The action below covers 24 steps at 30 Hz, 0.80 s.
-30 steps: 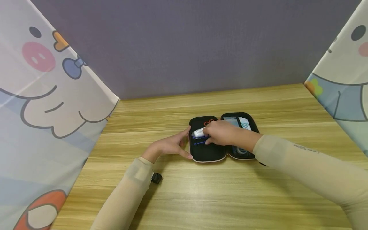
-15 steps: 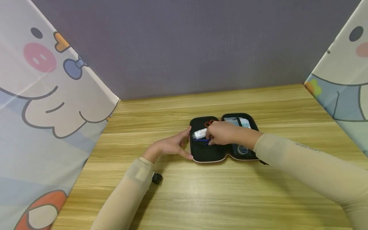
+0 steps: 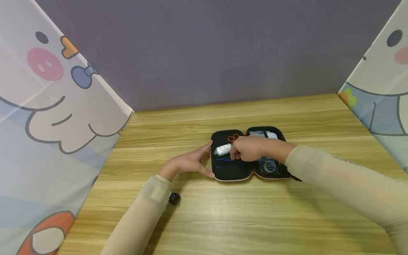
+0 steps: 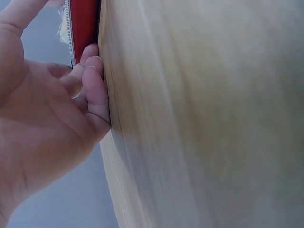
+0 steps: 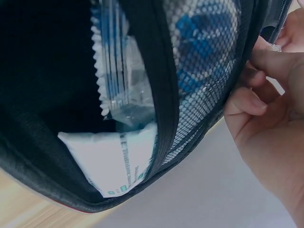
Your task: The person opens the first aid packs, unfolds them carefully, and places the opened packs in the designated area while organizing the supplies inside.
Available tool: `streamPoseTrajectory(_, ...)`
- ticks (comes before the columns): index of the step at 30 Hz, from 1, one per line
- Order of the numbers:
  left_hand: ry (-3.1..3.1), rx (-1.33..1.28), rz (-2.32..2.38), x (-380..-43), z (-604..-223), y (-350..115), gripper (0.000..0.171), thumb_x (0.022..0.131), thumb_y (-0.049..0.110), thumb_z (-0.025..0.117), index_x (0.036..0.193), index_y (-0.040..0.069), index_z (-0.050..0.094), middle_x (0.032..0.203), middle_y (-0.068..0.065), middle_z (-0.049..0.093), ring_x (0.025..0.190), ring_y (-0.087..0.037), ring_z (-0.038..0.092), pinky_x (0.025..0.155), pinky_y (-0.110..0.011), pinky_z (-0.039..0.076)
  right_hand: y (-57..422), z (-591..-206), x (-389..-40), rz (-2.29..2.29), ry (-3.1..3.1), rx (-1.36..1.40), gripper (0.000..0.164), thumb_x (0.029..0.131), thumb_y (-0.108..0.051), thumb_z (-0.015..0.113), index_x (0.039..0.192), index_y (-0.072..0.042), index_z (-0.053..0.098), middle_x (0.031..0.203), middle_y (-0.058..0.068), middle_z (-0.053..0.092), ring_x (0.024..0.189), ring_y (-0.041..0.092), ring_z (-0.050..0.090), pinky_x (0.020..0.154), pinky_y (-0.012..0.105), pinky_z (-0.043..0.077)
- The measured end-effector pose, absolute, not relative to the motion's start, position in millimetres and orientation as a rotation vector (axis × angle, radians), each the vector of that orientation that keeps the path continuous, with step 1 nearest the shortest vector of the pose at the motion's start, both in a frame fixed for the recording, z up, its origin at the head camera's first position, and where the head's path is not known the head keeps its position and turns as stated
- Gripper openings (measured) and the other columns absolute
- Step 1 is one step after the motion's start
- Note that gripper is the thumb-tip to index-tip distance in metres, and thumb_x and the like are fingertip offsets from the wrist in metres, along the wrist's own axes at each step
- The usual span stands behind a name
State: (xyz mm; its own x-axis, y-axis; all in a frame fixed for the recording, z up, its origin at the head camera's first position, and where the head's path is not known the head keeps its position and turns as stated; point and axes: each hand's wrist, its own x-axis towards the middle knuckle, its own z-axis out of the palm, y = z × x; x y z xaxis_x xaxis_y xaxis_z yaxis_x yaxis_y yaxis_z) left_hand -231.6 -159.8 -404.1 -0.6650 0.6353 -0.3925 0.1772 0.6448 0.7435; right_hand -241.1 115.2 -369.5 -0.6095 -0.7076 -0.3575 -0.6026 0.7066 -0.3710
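Note:
A black zip case (image 3: 232, 173) lies unfolded on the table, its outer side red (image 4: 85, 28) in the left wrist view. My left hand (image 3: 188, 162) rests at its left edge, thumb by the near corner and fingers against the side. In the left half sit a white wrapped bandage roll (image 3: 224, 149) and scissors with orange handles (image 3: 233, 137). Just below the roll are slim blue tweezers (image 3: 224, 160). My right hand (image 3: 250, 148) reaches over the fold and pinches their right end, covering it. In the right wrist view this hand (image 5: 275, 109) has curled fingers beyond the case.
The case's right half has a mesh pocket (image 5: 204, 114) with blue contents, a black strap (image 5: 164, 85) and a white packet (image 5: 109, 161). A wood-grain table (image 3: 204, 216) surrounds the case. A grey wall (image 3: 204, 53) stands behind, with printed cloth at both sides.
My right hand has shifted slightly right, baring more of the bandage roll and scissors. The tweezers' two blue lines now show as one. My left hand has stayed at the edge.

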Motion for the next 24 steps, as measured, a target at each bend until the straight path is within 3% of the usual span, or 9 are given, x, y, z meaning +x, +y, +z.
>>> streamPoseTrajectory(7,2.221,0.638,0.890,-231.1,-404.1,-159.7,0.133,0.085,0.035,0.092,0.172,0.026,-0.008,0.154,-0.005,0.039,0.115,-0.024,0.047,0.100,-0.038,0.043,117.4,-368.8,-239.7,-0.273,2.392,-1.035,0.054,0.091,0.013,0.047,0.120,-0.021,0.078,0.103,-0.004,0.071,0.089,0.010,0.062,0.080,0.032,0.053)
streamPoseTrajectory(10,2.222,0.631,0.885,-230.2,-403.7,-159.9,0.133,0.085,0.035,0.092,0.172,0.027,-0.008,0.158,-0.005,0.037,0.120,-0.025,0.048,0.106,-0.041,0.043,117.1,-365.1,-239.2,-0.305,2.416,-1.050,0.045,0.097,0.007,0.050,0.123,-0.018,0.077,0.095,-0.003,0.070,0.074,0.009,0.056,0.071,0.029,0.048)
streamPoseTrajectory(13,2.214,0.632,0.893,-230.6,-404.5,-160.4,0.132,0.085,0.035,0.092,0.172,0.028,-0.008,0.157,-0.004,0.037,0.119,-0.025,0.047,0.106,-0.041,0.043,116.0,-358.3,-240.7,-0.313,2.521,-1.069,0.030,0.102,-0.003,0.057,0.122,-0.015,0.077,0.093,-0.002,0.069,0.071,0.010,0.055,0.069,0.030,0.048)
streamPoseTrajectory(17,2.214,0.642,0.899,-231.6,-405.6,-161.2,0.132,0.085,0.037,0.091,0.172,0.027,-0.007,0.152,-0.004,0.038,0.114,-0.024,0.046,0.100,-0.039,0.042,113.5,-351.1,-245.2,-0.265,2.697,-1.083,0.021,0.103,-0.017,0.069,0.123,-0.013,0.075,0.105,0.002,0.070,0.084,0.014,0.063,0.078,0.038,0.056)
streamPoseTrajectory(24,2.211,0.658,0.893,-232.0,-406.1,-162.0,0.132,0.086,0.038,0.091,0.172,0.026,-0.007,0.155,-0.005,0.038,0.121,-0.025,0.046,0.107,-0.041,0.042,107.0,-364.5,-247.4,-0.056,2.717,-1.133,0.047,0.101,-0.039,0.075,0.140,-0.015,0.068,0.126,0.005,0.066,0.098,0.018,0.068,0.086,0.044,0.060)
